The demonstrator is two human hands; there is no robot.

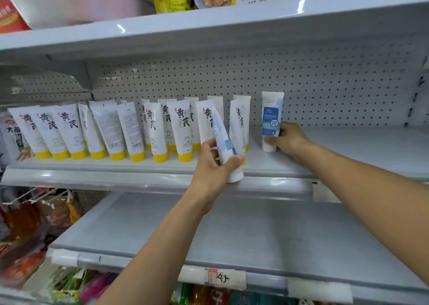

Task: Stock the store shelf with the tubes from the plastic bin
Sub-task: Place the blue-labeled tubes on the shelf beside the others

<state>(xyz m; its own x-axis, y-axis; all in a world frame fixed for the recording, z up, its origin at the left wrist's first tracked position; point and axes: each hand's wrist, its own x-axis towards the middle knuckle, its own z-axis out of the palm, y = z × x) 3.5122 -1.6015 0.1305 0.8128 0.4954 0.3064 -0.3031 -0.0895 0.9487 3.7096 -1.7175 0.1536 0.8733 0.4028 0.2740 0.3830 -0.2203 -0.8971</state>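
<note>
The blue-labelled tube (pixel 272 118) stands cap-down on the middle shelf (pixel 348 146), just right of the row of yellow-capped tubes (pixel 130 130) and apart from it. The right hand (pixel 289 141) grasps it low down, thumb across the front and fingers (pixel 282 132) curled round its far side. A second blue-labelled tube (pixel 224 142) is held tilted in front of the row's right end, its cap out over the shelf's front lip. The left hand (pixel 213 165) grips it between thumb and fingers. The plastic bin is not in view.

The upright tube balances on a narrow cap with nothing beside it to lean on. A sideways drag as the right hand lets go would likely tip it.

The tilted tube sits very near the last yellow-capped tubes; whether it touches them cannot be told. Swinging it in carelessly could knock them, and since many in that row already lean, one nudge might topple several.

Set down too close to the lip, it could drop onto the lower shelf (pixel 209 230).
</note>
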